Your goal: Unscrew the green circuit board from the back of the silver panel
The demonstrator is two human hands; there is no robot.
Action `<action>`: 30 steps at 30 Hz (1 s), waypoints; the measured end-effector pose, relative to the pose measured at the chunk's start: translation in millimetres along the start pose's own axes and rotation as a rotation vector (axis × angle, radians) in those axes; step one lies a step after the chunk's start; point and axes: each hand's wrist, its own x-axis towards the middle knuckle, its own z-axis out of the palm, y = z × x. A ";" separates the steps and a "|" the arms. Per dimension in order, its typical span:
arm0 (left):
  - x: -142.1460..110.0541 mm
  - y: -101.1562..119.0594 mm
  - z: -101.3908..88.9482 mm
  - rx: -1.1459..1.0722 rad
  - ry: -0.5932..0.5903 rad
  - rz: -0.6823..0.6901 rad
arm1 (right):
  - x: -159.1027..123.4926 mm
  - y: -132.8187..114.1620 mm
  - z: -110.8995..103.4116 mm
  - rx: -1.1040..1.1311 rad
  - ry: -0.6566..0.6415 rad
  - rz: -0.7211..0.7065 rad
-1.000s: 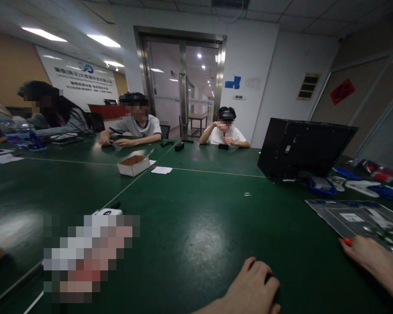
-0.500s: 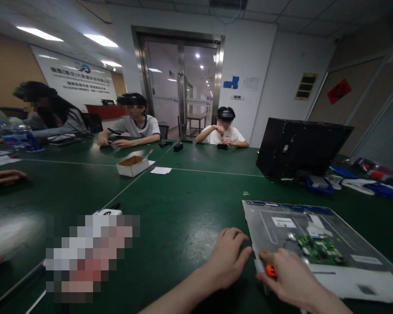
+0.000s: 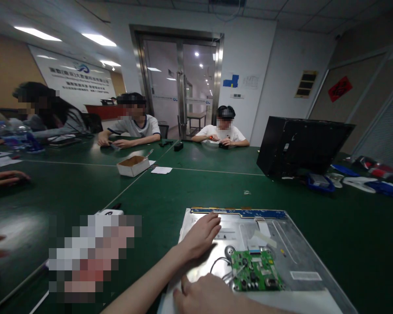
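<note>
A silver metal display panel (image 3: 291,248) lies on the green table (image 3: 170,192) right in front of me. It carries a small green circuit board (image 3: 255,270) with thin wires, and a blue strip (image 3: 239,213) runs along its far edge. My left hand (image 3: 201,235) lies flat on the panel's left part, fingers stretched out, holding nothing. My right hand (image 3: 209,296) rests at the panel's near edge, just left of the circuit board. Only its back and thumb show, so its fingers and anything in them are hidden.
A black monitor shell (image 3: 301,146) stands at the right rear, with blue and white items (image 3: 319,182) beside it. A small cardboard box (image 3: 133,165) and a paper slip (image 3: 161,170) lie mid-table. Three people sit across the table. Another person's hand (image 3: 6,178) rests at left.
The panel has slid left across the table until it lies in front of me. My left hand went from the bare table onto it. The orange-handled tool in my right hand no longer shows.
</note>
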 end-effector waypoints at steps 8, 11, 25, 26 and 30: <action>-28.3 -23.2 -16.6 0.183 -0.047 0.005 | -48.6 12.5 -48.4 0.048 0.146 -0.057; -39.2 -32.6 -23.3 0.204 -0.060 0.004 | -87.7 47.7 -61.8 0.148 0.110 0.257; -64.1 -64.3 -45.1 0.177 -0.072 -0.009 | -131.7 139.8 -33.3 0.453 0.190 0.537; -63.0 -65.3 -44.9 0.171 -0.066 -0.008 | -130.6 140.3 -31.6 0.459 0.203 0.526; -52.9 -62.9 -48.4 0.154 -0.061 -0.023 | -128.0 144.2 -27.7 0.466 0.250 0.467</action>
